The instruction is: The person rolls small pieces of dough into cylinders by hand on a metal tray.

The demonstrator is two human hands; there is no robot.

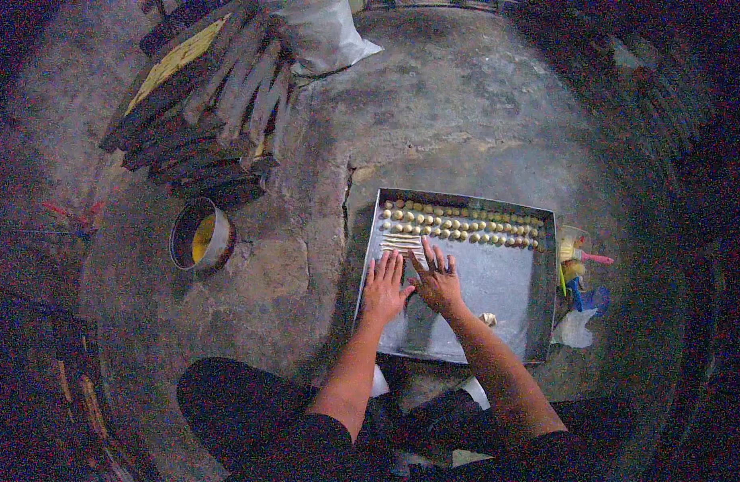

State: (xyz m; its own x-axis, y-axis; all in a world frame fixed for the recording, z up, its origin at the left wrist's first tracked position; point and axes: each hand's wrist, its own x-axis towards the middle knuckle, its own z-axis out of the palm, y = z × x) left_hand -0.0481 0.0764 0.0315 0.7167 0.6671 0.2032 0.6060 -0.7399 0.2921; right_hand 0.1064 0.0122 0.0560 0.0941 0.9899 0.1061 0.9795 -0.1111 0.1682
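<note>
In front of me sits a shallow square metal tray [496, 283]. Several rows of small round dough balls [445, 224] line its far side. Thin pale dough strips [400, 239] lie side by side below the balls at the left. My left hand [382, 292] is flat, palm down, with its fingertips at the near strips; contact is hard to make out. Beside it, my right hand [439, 286] has its fingers spread, the index finger near the strips' right ends. Neither hand visibly grips anything. A small dough lump [488, 319] rests by my right forearm.
On the concrete floor [273, 271] to the left stands a metal pot [222, 238] with yellow contents. Stacked wood [207, 120] and a white sack [322, 36] are farther off. Against the tray's right side lie a pink-handled brush [594, 258] and a crumpled white plastic bag [575, 329].
</note>
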